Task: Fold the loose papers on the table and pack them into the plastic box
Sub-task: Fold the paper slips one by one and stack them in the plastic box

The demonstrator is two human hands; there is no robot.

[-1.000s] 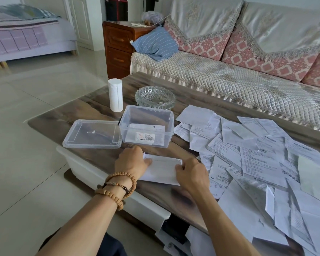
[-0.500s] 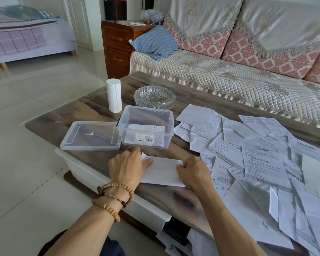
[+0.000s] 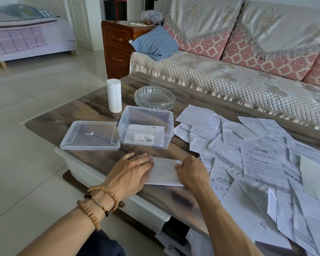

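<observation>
Sofa-side desk carries one open box, one lid, many loose papers running off-frame. Left hand presses flat on one folded paper; right hand pinches its edge, fingertips hidden.

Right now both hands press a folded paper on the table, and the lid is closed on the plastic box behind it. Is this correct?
Not quite. The head view shows the lid lying off, left of the open plastic box. Both hands, left and right, do press the folded paper.
</observation>
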